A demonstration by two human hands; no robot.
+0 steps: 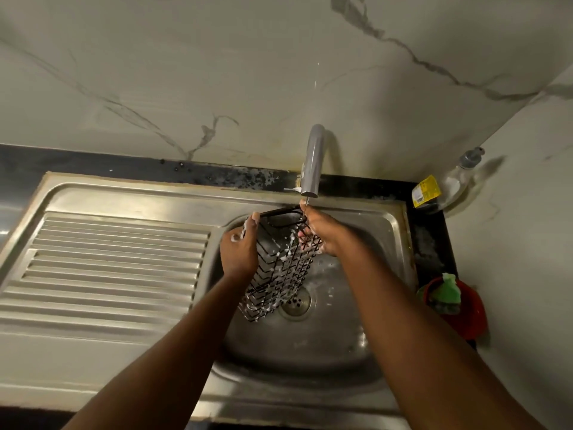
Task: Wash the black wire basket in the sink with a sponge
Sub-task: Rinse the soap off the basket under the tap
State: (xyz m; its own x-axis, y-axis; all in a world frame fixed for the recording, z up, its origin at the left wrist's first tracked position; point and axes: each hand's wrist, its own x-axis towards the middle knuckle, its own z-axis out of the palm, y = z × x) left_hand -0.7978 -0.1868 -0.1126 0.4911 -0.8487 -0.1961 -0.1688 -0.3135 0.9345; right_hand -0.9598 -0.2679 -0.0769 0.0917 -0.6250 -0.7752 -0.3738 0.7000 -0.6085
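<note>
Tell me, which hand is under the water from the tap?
The right hand: it grips the basket right below the tap, where the thin stream lands. The left hand holds the other side, clear of the water.

A: Hidden bits?
B: Left hand (238,249) palm turned away, fingertips lost at black wire basket (279,268) edge. Right hand (322,234) fingers partly lost behind wires and foam.
A: Cut off?
B: Left forearm (173,352), right forearm (418,336) at bottom edge; sink (384,218) drainboard at left edge.
A: Rest?
B: Drain (299,305) half covered by basket. Red bowl (469,311) part-hidden behind right forearm. Bottle (451,186) label too small to read.
</note>
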